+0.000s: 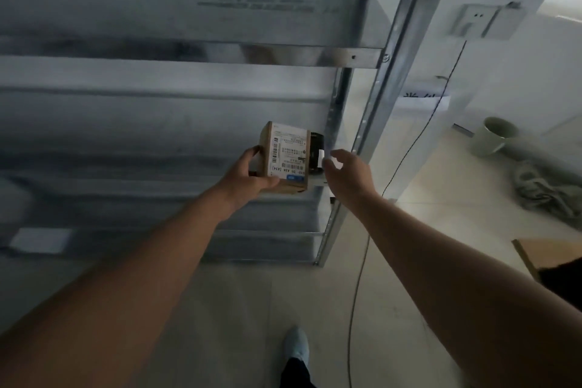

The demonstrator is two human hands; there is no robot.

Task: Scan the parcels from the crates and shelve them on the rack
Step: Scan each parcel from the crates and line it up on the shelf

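Observation:
My left hand (pixel 248 175) grips a small brown cardboard parcel (pixel 288 158) with a white barcode label facing me. It holds the parcel over a shelf at the right end of the grey metal rack (pixel 163 123). Just behind the parcel's right side sits a small black device (pixel 316 153) with a white slip of paper sticking out of it. My right hand (pixel 346 175) reaches toward that slip, thumb and forefinger pinched at its edge; whether they grip it is unclear.
The rack's metal upright (pixel 371 132) runs diagonally beside my right hand. A black cable (pixel 362 261) trails across the pale tiled floor. A grey-green roll (pixel 494 135) and crumpled cloth (pixel 548 189) lie at right. A cardboard box corner (pixel 535 252) shows by my right arm.

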